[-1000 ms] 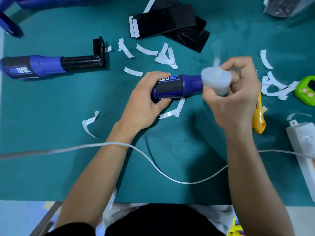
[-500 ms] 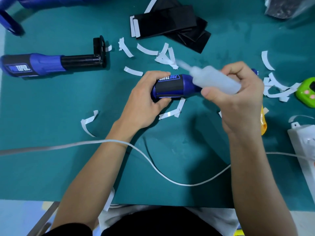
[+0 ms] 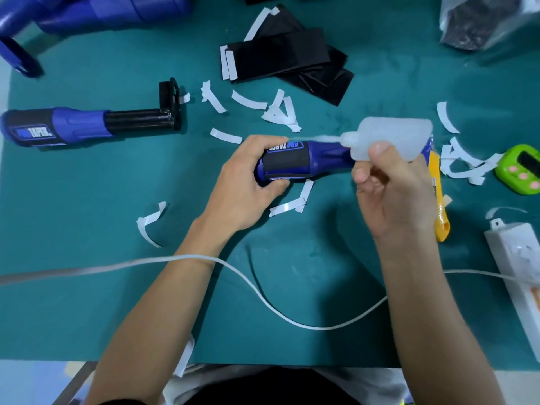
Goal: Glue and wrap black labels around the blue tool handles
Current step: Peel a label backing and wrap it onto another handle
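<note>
Here, on the matte teal mat [image 3: 87,200], flat black labels [image 3: 280,51] are stacked within reach. The glossy blue tool handle with its black rubbery sleeve [image 3: 321,156] is clasped by the left hand [image 3: 245,188], probably for steadiness. A soft translucent squeeze bottle [image 3: 394,133] is pinched in the right hand [image 3: 397,194], with its nozzle aimed along the handle.

**Blurred nozzle, hidden ends**

The glue bottle [image 3: 394,135] has a nozzle smeared by blur. The bottle and the right hand [image 3: 400,194] hide the far end of the blue tool handle [image 3: 324,156]. The power strip [image 3: 514,258], green timer [image 3: 523,171] and plastic bag [image 3: 491,21] are cut off by the view's edges.
</note>
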